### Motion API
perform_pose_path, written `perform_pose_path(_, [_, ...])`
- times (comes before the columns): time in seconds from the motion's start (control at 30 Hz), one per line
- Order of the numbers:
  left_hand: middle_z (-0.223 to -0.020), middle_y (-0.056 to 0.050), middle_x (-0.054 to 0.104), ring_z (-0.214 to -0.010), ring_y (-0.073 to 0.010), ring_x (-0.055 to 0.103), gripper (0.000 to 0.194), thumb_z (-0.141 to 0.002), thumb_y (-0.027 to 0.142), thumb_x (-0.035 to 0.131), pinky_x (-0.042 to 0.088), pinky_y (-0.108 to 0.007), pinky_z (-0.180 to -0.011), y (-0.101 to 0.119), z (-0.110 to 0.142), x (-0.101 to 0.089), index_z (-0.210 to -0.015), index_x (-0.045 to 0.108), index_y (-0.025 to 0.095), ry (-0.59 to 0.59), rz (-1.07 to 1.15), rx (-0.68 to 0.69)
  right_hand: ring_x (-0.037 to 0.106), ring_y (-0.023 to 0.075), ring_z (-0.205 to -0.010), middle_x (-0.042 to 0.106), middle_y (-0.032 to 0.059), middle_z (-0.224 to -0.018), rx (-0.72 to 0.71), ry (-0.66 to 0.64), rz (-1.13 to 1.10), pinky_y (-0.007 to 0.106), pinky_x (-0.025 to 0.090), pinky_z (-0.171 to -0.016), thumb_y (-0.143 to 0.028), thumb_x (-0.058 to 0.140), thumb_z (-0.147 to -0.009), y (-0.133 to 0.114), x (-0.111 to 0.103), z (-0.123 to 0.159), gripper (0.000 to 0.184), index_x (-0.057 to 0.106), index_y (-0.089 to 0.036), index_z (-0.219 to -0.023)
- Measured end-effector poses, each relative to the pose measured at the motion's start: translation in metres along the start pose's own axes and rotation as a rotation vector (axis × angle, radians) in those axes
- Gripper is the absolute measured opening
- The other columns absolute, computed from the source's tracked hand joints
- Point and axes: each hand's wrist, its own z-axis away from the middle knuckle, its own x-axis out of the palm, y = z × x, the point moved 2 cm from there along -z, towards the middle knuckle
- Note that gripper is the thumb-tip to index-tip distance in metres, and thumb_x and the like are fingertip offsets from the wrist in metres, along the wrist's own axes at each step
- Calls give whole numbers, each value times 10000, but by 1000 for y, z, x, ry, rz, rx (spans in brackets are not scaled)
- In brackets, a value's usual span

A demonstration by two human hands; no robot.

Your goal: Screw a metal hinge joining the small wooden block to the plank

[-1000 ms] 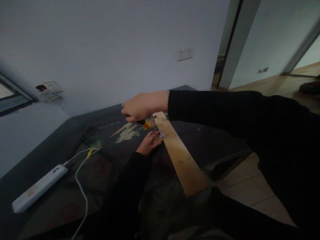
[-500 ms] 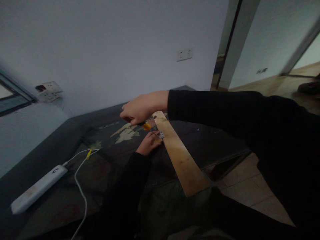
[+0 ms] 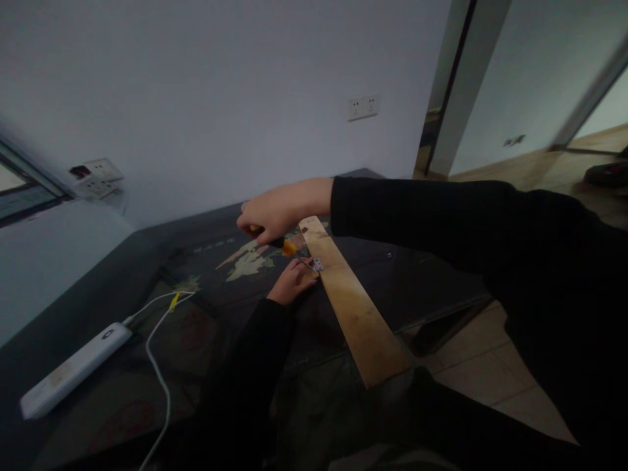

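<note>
A screwdriver (image 3: pixel 288 248) with a yellow and black handle is gripped from above by my right hand (image 3: pixel 275 212), its fingers wrapped round the handle. The thin shaft slants down to the right and meets a small metal hinge (image 3: pixel 318 264) at the left edge of a long wooden board (image 3: pixel 358 307). Close beside that edge, my left hand (image 3: pixel 290 282) is closed, with fingertips pressed at the hinge by the screwdriver tip. A bit of wood-coloured material shows under the left thumb; its shape is mostly hidden.
The board lies on a dark table (image 3: pixel 220 288) with a leaf pattern, its near end sticking out past the table edge. To the left are a white power strip (image 3: pixel 76 371) and its white cable (image 3: pixel 159 373). A wall with sockets (image 3: pixel 363 108) rises behind.
My right hand has turned slightly with the screwdriver handle, so more yellow shows at its end. The left hand, hinge and board stay in place.
</note>
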Motion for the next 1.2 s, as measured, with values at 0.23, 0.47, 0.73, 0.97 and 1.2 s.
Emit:
perform_pose_path(0.23, [-1294,-128,543,-1230,-272,512,536,-815,315,689,383,-467,-1110,1,1,-1,-1321,557,195,3,9,-1,599,179,-948,681,79,-1021,-6,50,-43,303,407,-792,-236,606,-863,-2,-4,0,267,673,-126,-1097])
perform_pose_path(0.47, [-1300,-129,542,-1233,-268,507,552,-806,300,697,379,-465,-1111,3,-1,0,-1327,549,194,2,9,-20,611,200,-985,678,116,-1028,102,86,-22,313,394,-818,-367,577,-897,0,1,-2,349,681,-101,-1098])
perform_pose_path(0.73, [-1293,-123,556,-1229,-272,515,521,-810,292,695,379,-475,-1112,6,-1,-2,-1307,569,199,-13,-14,-13,597,146,-871,697,63,-963,-45,9,-180,273,381,-772,-159,607,-836,0,-3,-3,283,698,-109,-1099])
perform_pose_path(0.97, [-1294,-146,542,-1240,-284,520,553,-810,310,704,381,-476,-1114,6,-2,-2,-1323,551,171,3,-12,-19,605,209,-951,670,127,-984,137,173,-50,305,375,-784,-410,584,-894,0,3,0,369,684,-92,-1053])
perform_pose_path(1.2, [-1306,-137,548,-1258,-290,509,513,-813,272,696,382,-492,-1113,7,-1,-3,-1300,566,175,-18,-65,-8,563,117,-815,681,34,-955,-150,23,-262,250,371,-727,-67,602,-803,-3,-2,0,284,692,-115,-1068])
